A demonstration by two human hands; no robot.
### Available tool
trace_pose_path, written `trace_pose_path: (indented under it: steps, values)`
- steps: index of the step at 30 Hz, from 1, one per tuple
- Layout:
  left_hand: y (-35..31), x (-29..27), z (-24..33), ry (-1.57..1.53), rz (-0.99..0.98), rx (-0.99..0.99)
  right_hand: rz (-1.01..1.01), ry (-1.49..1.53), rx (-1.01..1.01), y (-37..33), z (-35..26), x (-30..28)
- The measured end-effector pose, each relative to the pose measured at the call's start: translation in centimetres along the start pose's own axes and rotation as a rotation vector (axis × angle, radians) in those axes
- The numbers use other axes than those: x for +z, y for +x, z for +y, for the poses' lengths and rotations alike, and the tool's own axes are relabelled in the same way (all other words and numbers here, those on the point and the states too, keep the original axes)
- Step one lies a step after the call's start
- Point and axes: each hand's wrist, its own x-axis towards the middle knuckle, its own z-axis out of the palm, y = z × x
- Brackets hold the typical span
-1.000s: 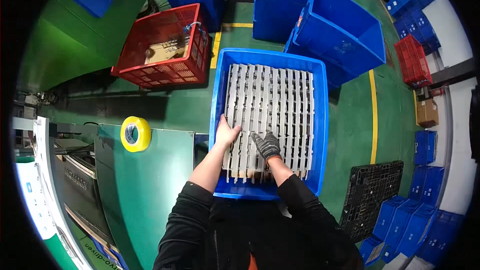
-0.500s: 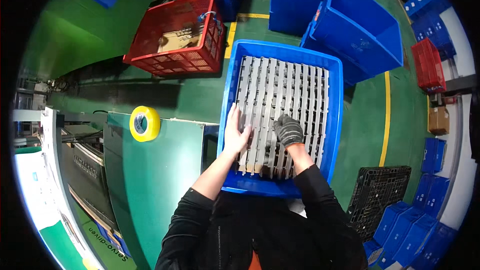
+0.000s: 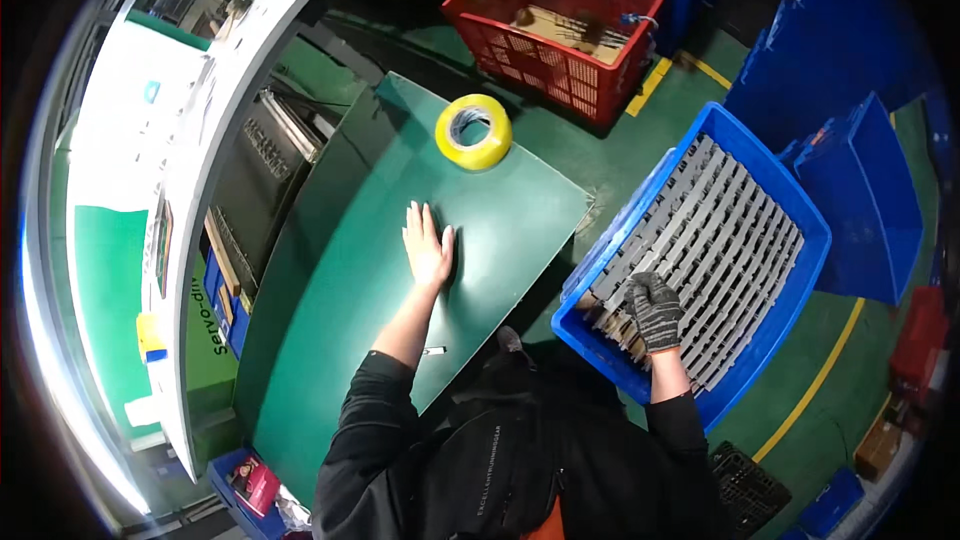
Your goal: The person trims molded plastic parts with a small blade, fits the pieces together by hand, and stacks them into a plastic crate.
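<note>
My left hand (image 3: 428, 248), bare, reaches over the green tabletop (image 3: 330, 310) with fingers stretched out and nothing in it. Whether the palm rests on the surface is hard to tell. Past its fingertips lies a roll of yellow tape (image 3: 476, 156). To the right, a blue plastic bin (image 3: 817, 258) holds several rows of long grey notched strips (image 3: 715, 235). On these strips is my right hand (image 3: 655, 315), in a dark grey knitted glove with its fingers curled closed. Anything inside those fingers is hidden.
A red crate (image 3: 545, 62) with metal parts stands on the floor beyond the table. Another blue bin (image 3: 865, 210) is at the right. A small white object (image 3: 434, 350) lies near the table's near edge. White shelving (image 3: 225, 90) runs along the left.
The view has swung left, bringing the table to the middle. My left hand has left the strips in the bin and moved over the tabletop. My right hand stays at the strips.
</note>
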Motion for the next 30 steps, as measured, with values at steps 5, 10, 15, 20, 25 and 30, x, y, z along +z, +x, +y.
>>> trace_pose_path:
  steps: [5, 10, 15, 20, 25, 30]
  values:
    - [3.1, 1.2, -2.0, 0.135, -0.084, -0.043, 0.036, 0.009, -0.053, -4.5, -3.6, 2.7]
    - [0.1, 2.4, 9.6, -0.269, -0.44, 0.537, 0.025, 0.122, 0.024, -9.8, -3.9, 6.5]
    - [-0.6, 0.1, 11.2, -1.17, -1.275, 0.461, -0.003, 0.177, 0.062, -14.9, -3.5, 9.6]
    - [0.8, -2.9, 1.4, -0.729, -0.238, 0.33, 0.003, 0.149, 0.118, -18.9, -3.0, 11.6]
    - [2.7, -1.9, -7.7, -0.089, -0.032, -0.014, -0.1, 0.097, 0.041, -19.9, -5.0, 12.8]
    - [-6.6, -0.8, -2.4, -0.498, -0.298, 0.56, -0.035, -0.049, -0.344, -17.9, -8.9, 14.0]
